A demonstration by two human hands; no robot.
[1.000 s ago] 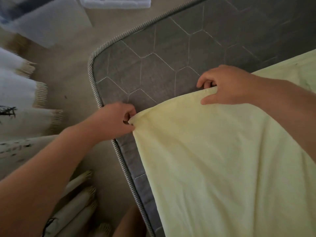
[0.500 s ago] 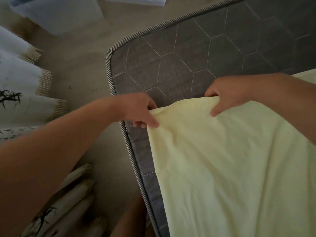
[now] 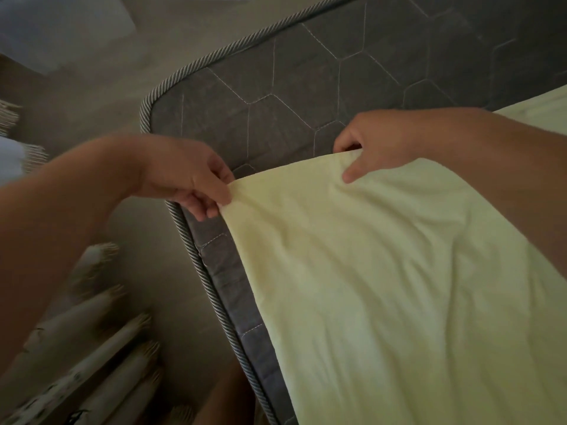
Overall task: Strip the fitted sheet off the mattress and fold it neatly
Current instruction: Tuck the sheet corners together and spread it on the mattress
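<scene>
A pale yellow fitted sheet (image 3: 383,286) covers the lower right of a grey quilted mattress (image 3: 306,87) with a hexagon stitch pattern and a corded rim. The mattress's near-left corner lies bare. My left hand (image 3: 190,176) pinches the sheet's left corner between thumb and fingers, above the mattress's left edge. My right hand (image 3: 383,142) grips the sheet's top edge further right, fingers curled under the cloth and thumb on top. The cloth is lifted and lightly wrinkled between the two hands.
Beige carpet (image 3: 101,96) lies left of the mattress. Folded white fringed cloths (image 3: 92,363) lie on the floor at lower left, more fringed cloth (image 3: 12,142) at the left edge. A pale flat object (image 3: 61,29) lies at top left. My knee (image 3: 227,394) shows by the mattress's near edge.
Both hands have drawn the sheet's edge toward me and rightward, baring more of the mattress corner. The left hand changed from a closed fist to a finger pinch on the corner.
</scene>
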